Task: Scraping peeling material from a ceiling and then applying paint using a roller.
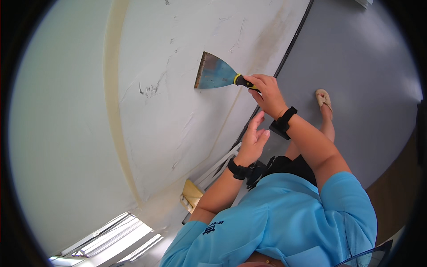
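Observation:
My right hand (268,95) is closed around the black and yellow handle of a wide putty knife (217,73). Its bluish metal blade points left, with a worn brownish edge, and is in front of the white wall (155,124); whether the edge touches the wall I cannot tell. Just below the right hand, my left hand (253,143) is held up with fingers stretched and the thumb apart, holding nothing. Dark scuffs, scratches and peeling marks show on the wall left of the blade. Each wrist carries a black strap with a device on it.
A tan vertical band (113,80) runs down the wall. Along the wall's foot goes a black skirting strip (296,38), bordering the grey floor (356,58). My foot in a beige shoe (324,97) stands there. A yellowish wooden piece (191,194) sits beside my left forearm; bright windows (118,236) lie lower left.

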A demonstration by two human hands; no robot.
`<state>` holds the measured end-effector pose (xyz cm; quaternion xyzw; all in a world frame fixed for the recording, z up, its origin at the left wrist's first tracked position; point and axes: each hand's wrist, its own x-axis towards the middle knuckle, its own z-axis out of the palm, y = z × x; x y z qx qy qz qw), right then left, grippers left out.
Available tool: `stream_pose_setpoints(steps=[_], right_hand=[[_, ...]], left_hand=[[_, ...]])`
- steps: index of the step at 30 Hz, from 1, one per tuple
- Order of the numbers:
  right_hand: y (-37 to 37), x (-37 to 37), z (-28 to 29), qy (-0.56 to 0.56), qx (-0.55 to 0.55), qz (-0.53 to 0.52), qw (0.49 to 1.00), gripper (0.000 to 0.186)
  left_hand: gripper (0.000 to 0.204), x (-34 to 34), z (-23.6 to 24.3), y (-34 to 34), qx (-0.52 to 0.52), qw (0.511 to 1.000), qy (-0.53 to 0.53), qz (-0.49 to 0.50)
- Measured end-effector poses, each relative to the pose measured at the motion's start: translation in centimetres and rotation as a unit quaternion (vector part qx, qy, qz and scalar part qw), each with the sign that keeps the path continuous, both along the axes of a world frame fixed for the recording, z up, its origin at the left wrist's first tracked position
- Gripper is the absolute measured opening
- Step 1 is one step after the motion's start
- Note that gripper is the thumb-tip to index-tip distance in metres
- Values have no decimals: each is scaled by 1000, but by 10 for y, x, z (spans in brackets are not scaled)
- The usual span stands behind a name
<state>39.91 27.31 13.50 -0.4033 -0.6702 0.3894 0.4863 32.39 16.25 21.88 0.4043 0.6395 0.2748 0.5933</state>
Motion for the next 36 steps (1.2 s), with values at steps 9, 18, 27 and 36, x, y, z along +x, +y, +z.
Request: stream_pose_setpoints(steps=[9,18,27,36], right_hand=[[-11,1,-36,-55,-48,-3,997,45],[-26,3,-88,-101,-93,-28,990,44],[0,23,-141,-184,-136,-64,971,40],[-16,74,-160,-220,-283,-98,929,40]], left_hand=[[50,-8,-2,-2,-29,999,11,6],[51,-18,-9,-26,-63,996,34,45],[47,-21,-32,-19,-37,998,32,35],[47,-13,-32,-33,-21,998,31,41]])
